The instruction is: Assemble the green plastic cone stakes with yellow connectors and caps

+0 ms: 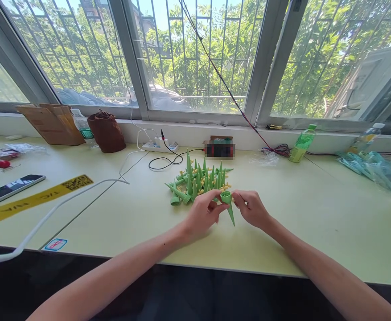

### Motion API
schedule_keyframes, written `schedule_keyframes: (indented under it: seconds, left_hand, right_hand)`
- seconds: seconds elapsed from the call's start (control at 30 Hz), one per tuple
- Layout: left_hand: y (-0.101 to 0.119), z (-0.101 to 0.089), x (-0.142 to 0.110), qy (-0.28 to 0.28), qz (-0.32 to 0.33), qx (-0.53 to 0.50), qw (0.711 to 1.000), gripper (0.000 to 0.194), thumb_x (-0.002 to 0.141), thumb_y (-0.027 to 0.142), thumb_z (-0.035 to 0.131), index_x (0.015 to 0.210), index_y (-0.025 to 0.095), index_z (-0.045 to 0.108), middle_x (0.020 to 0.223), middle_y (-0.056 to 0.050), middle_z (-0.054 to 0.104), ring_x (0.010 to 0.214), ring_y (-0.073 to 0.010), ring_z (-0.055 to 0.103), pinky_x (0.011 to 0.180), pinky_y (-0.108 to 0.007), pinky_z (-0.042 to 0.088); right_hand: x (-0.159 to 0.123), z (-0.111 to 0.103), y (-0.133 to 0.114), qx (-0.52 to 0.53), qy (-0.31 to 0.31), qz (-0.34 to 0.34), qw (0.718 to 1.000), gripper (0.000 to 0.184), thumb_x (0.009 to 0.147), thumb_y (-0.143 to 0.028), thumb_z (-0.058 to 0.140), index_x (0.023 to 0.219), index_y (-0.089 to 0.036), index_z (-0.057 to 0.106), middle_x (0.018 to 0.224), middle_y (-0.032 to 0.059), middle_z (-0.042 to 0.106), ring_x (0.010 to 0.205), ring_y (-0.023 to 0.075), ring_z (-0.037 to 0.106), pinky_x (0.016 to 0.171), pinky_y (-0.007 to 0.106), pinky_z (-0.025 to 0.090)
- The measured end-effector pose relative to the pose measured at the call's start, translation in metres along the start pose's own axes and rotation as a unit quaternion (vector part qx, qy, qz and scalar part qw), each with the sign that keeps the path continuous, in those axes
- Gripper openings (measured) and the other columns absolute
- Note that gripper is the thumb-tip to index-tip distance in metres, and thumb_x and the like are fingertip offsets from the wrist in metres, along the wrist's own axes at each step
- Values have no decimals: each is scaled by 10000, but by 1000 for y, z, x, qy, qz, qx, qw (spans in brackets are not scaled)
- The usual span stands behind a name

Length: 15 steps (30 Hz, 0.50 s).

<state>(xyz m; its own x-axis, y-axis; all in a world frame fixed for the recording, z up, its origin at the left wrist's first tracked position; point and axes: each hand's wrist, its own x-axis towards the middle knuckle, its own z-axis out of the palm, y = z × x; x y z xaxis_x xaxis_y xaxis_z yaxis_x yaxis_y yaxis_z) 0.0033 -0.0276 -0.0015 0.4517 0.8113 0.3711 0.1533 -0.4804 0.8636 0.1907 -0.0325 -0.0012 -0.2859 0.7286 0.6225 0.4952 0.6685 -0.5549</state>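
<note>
A green plastic plant-watering spike (232, 216) hangs point down over the front of the table, its round threaded mouth turned up. My left hand (202, 211) is closed around its upper part, thumb and finger on either side. Close against the mouth's right side, my right hand (253, 208) is pinched; whatever lies between its fingertips is hidden. Just behind both hands sits a cluster of similar green spikes (198, 180), many upright and some lying down. Small yellow valve pieces (228, 185) show among them.
A power strip (168, 146) with cables stands behind the cluster, near a blurred dark box (219, 148). Green bottle (302, 143) and plastic bags (376, 167) are at right. A phone (11, 189), yellow tag (38, 198), white cable (48, 218) and brown bag (106, 132) are at left.
</note>
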Motion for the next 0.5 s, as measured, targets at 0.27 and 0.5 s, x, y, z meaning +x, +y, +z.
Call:
schedule_keyframes:
  seconds: [0.27,0.5]
  left_hand:
    - [-7,1,0,37,113,64,991,206,889,285,609,1056,173,568,747,28,509,453,-36,479,438,-163,422]
    - [-6,-4,-1,34,200,148,968,198,958,274,488,1105,189,590,889,-35,569,559,-57,508,491,-160,429]
  right_hand:
    - [1,2,-3,51,10,19,998,485,1013,-410,319,577,-198,324,516,-36,339,464,86,281,466,244,251]
    - [0,3,-2,36,5,24,999,472,1010,-357,347,570,-195,296,504,-47,292,453,79,250,458,250,228]
